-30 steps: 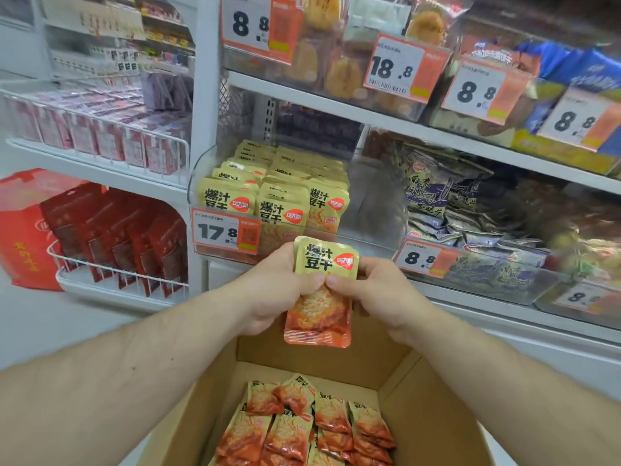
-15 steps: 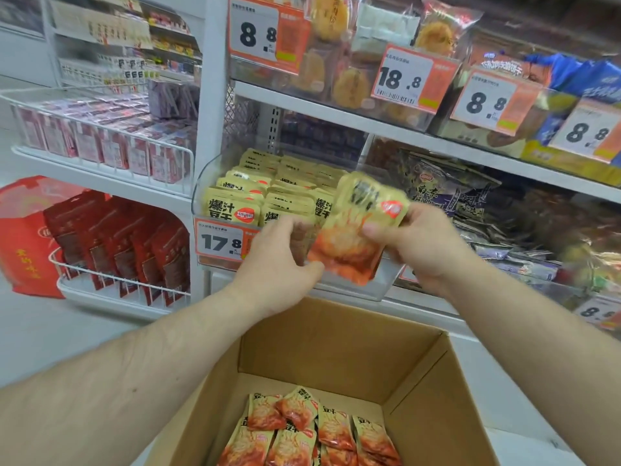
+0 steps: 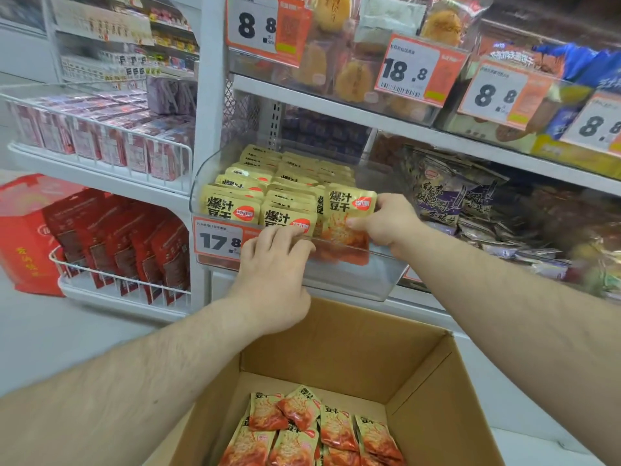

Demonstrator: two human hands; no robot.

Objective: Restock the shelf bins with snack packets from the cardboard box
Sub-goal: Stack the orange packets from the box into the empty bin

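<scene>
1. The right hand (image 3: 386, 223) pinches a snack packet (image 3: 349, 216) upright at the clear bin's (image 3: 386, 280) right front, slotting it beside its row.
2. The left hand (image 3: 275, 260), fingers relaxed, rests on the bin's front edge, likely steadying it.
3. More packets lie in the near cardboard box (image 3: 336, 344).

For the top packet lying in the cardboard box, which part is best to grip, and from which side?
Probably its upper yellow edge, from above: the top packet lies tilted on the others in the cardboard box, so that flat edge is free for the fingers.

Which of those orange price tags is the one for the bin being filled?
The 17.8 tag, clipped to the front of the clear bin where the right hand is slotting a yellow packet. The 8.8 and 18.8 tags hang elsewhere.
</scene>
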